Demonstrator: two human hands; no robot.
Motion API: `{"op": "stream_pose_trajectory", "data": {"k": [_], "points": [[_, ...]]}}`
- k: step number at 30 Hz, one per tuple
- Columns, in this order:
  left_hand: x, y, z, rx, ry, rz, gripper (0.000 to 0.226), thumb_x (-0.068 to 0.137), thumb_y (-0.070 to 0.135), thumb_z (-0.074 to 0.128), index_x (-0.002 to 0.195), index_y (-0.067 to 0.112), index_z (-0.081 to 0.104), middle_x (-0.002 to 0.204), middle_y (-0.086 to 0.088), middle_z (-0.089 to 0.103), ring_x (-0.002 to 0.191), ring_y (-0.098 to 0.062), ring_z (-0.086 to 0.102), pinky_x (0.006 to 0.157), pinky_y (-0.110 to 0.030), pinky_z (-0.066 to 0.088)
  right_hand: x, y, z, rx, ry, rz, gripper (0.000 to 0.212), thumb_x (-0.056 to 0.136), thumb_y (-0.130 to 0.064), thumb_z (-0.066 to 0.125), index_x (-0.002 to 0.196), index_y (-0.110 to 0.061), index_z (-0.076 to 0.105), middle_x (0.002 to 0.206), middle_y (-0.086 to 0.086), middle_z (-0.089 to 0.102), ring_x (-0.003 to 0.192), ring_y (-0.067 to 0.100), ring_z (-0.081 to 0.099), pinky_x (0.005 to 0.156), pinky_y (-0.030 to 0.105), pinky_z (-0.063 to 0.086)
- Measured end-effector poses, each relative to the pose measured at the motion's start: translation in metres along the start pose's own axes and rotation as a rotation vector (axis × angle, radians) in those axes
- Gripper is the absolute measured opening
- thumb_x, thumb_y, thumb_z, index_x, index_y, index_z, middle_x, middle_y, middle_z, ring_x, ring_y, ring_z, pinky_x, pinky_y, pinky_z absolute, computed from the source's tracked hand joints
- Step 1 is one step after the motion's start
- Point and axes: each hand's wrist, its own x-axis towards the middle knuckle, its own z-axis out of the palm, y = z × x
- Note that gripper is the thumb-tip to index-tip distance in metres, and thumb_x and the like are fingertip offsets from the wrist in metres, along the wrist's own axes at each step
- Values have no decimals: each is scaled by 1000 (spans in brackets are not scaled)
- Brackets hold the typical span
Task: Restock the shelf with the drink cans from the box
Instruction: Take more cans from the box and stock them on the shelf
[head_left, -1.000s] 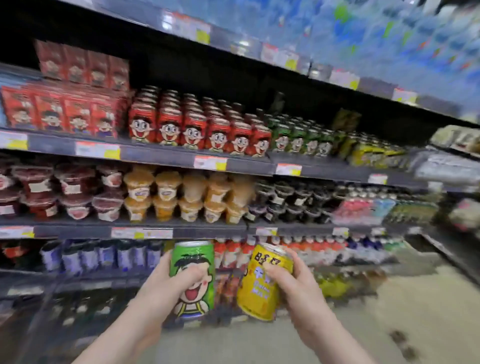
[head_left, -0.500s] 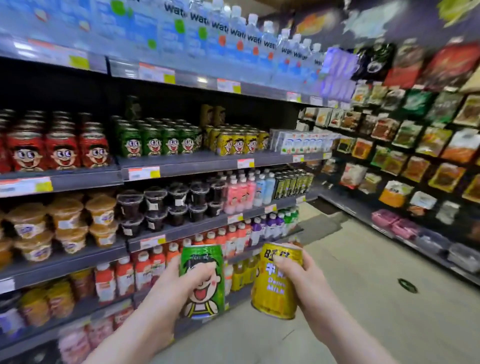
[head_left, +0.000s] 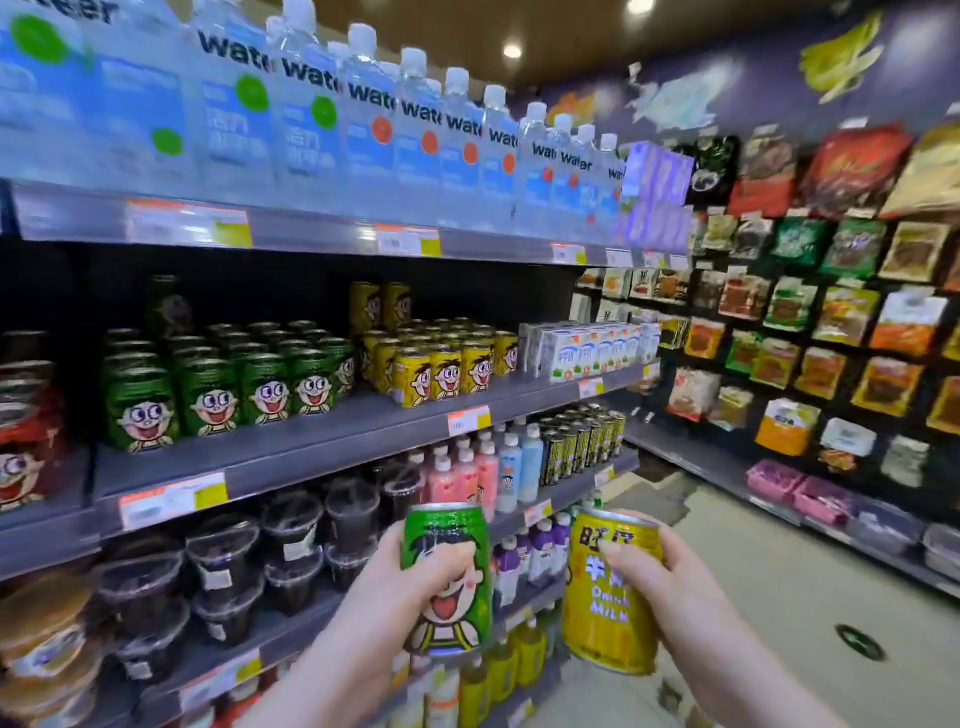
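My left hand (head_left: 400, 592) grips a green can (head_left: 457, 613) with a cartoon face, held upright at lower centre. Beside it my right hand (head_left: 670, 587) grips a yellow can (head_left: 597, 618), also upright. Both cans hang in front of the lower shelves. On the middle shelf (head_left: 337, 441) stand rows of matching green cans (head_left: 234, 389) on the left and matching yellow cans (head_left: 441, 364) to their right, with bare shelf in front of them. No box is in view.
Water bottles (head_left: 363, 135) fill the top shelf. Dark pudding cups (head_left: 291, 540) and small bottles (head_left: 488, 473) sit below the cans. Milk cartons (head_left: 592, 348) stand right of the yellow cans. Snack bags (head_left: 831, 322) hang on the far wall. The aisle floor (head_left: 779, 582) lies to the right.
The view has swung right and upward along the shelves, bringing the green and yellow can rows closer. Both hands keep the same cans in the same hold.
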Motion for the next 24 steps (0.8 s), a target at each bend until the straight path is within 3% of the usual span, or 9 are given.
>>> {"op": "stream_pose_trajectory", "data": {"k": [2, 4, 6, 9, 13, 19, 22, 24], "points": [[29, 14, -9, 2, 2, 40, 68, 49, 32, 80, 112, 15, 58, 89, -12, 75, 77, -29, 72, 65, -38, 57, 33, -1, 10, 4, 17, -21, 52, 53, -32, 71, 103, -25, 60, 88, 5, 74, 75, 20, 72, 66, 38, 57], [56, 23, -17, 10, 36, 66, 58, 58, 29, 74, 112, 15, 58, 90, -12, 75, 76, -28, 73, 60, -34, 57, 63, -1, 20, -7, 17, -22, 57, 53, -36, 73, 108, -26, 59, 97, 8, 72, 85, 25, 71, 77, 47, 57], [77, 28, -22, 27, 54, 79, 58, 61, 30, 71, 115, 16, 58, 93, -11, 75, 80, -28, 73, 66, -37, 58, 91, -2, 28, -29, -14, -21, 67, 48, -42, 76, 110, -26, 58, 102, 9, 71, 90, 28, 70, 83, 51, 56], [100, 34, -31, 46, 87, 100, 64, 54, 34, 76, 113, 18, 59, 94, -11, 75, 83, -30, 72, 77, -45, 57, 132, -8, 38, -54, -64, -36, 69, 48, -45, 77, 112, -27, 58, 101, 7, 71, 90, 26, 70, 83, 50, 56], [130, 36, -40, 40, 152, 114, 78, 41, 43, 77, 113, 20, 59, 98, -10, 74, 88, -29, 72, 81, -45, 56, 193, -14, 47, -23, -131, -37, 43, 71, -30, 76, 110, -23, 57, 103, 9, 70, 92, 26, 68, 80, 46, 57], [186, 36, -23, 6, 276, 155, 57, 56, 28, 73, 111, 19, 58, 89, -10, 75, 76, -25, 73, 61, -34, 57, 291, -16, 45, -36, -251, -74, 56, 61, -37, 75, 113, -24, 57, 105, 9, 69, 95, 27, 68, 84, 48, 56], [223, 33, 0, -4, 339, 174, 64, 51, 32, 78, 111, 21, 57, 88, -8, 75, 75, -24, 73, 64, -36, 56, 345, -16, 31, -47, -316, -93, 54, 67, -33, 79, 114, -22, 57, 107, 11, 69, 94, 27, 68, 85, 50, 55], [250, 33, 21, -6, 370, 187, 66, 47, 34, 79, 108, 23, 58, 88, -7, 75, 77, -24, 73, 64, -35, 56, 381, -17, 18, -38, -339, -102, 65, 60, -36, 81, 118, -20, 55, 106, 10, 69, 93, 26, 68, 82, 46, 56]]}}
